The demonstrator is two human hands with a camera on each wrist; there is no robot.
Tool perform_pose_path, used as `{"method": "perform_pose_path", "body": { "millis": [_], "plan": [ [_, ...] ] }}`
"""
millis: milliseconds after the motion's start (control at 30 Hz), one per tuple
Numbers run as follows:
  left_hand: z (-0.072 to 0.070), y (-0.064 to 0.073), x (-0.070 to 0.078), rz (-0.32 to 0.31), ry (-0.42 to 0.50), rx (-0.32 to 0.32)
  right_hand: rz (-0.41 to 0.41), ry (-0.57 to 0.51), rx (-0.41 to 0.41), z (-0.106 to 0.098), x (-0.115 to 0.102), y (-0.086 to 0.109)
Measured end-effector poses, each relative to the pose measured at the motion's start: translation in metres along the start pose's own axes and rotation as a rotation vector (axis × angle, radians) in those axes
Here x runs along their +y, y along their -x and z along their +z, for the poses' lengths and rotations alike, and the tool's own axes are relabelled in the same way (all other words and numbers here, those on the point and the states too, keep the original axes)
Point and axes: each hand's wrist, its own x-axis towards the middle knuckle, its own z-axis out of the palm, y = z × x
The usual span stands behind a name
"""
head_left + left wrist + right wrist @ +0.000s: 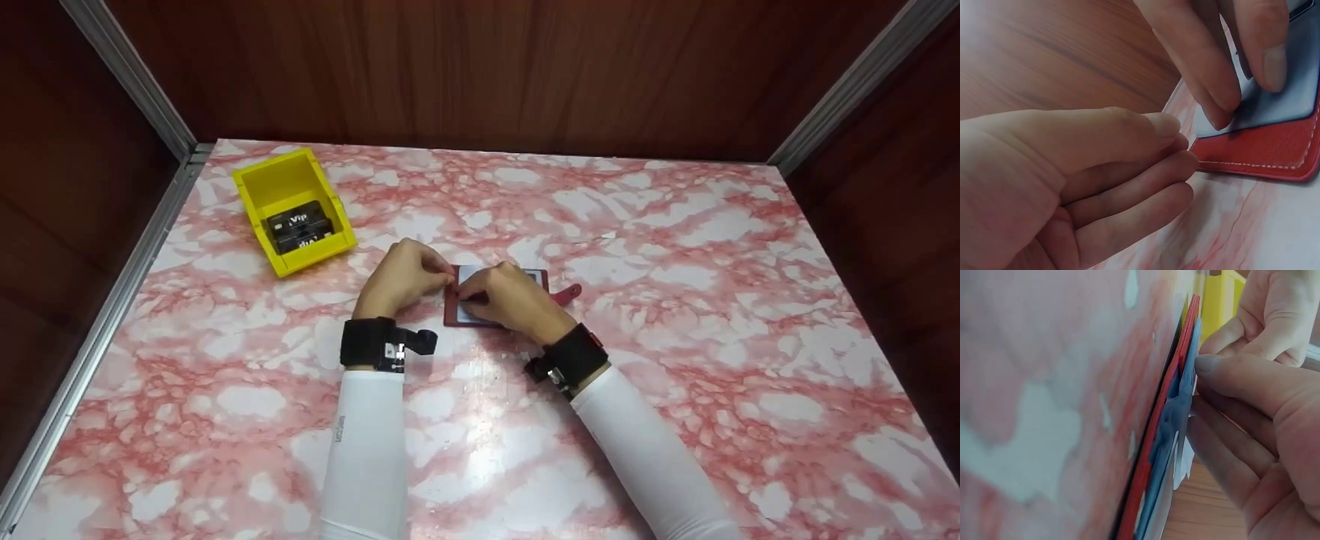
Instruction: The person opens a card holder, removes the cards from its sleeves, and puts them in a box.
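A red card holder [450, 313] with stitched edges and clear bluish plastic sleeves [1280, 112] lies flat on the table. At its left edge, my left hand [405, 274] rests with thumb and fingertips close together, fingers nearly straight. My right hand [517, 300] reaches over the holder and pinches at the sleeves with thumb and fingers. From the side, in the right wrist view, the sleeves [1174, 413] stand slightly raised and fanned off the red cover [1148, 450]. The right hand hides much of the holder from above. A red strap [566, 294] sticks out on the right side.
A yellow bin [283, 174] stands at the back left, with black cards [298, 217] marked "Vip" inside. Dark wood-grain panels [480, 75] close off the back and both sides of the red-and-white marbled table [675, 337].
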Motion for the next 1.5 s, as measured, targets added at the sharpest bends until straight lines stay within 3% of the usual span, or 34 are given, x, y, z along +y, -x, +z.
{"method": "perform_pose_path", "body": {
  "millis": [200,433,667,767,900,1067,1500],
  "plan": [
    [0.003,-0.002,0.003,-0.007,-0.022,-0.014,0.043,0.000,-0.052,-0.012,0.001,0.005],
    [0.003,0.000,0.022,0.016,-0.038,0.009,0.148,0.053,-0.006,-0.048,0.012,0.017],
    [0.016,0.006,0.061,0.170,-0.055,0.040,0.221,0.104,-0.019,-0.073,0.023,0.039],
    [0.028,0.004,0.071,0.192,-0.053,0.022,0.253,0.129,-0.047,-0.074,0.025,0.045],
    [0.042,0.000,0.070,0.118,-0.101,0.037,0.268,0.139,-0.065,-0.070,0.027,0.048],
    [0.049,-0.002,0.061,0.037,-0.119,0.078,0.276,0.140,-0.095,-0.063,0.028,0.050],
    [0.059,-0.008,0.055,0.032,-0.120,0.062,0.314,0.163,-0.091,-0.056,0.032,0.049]
  ]
}}
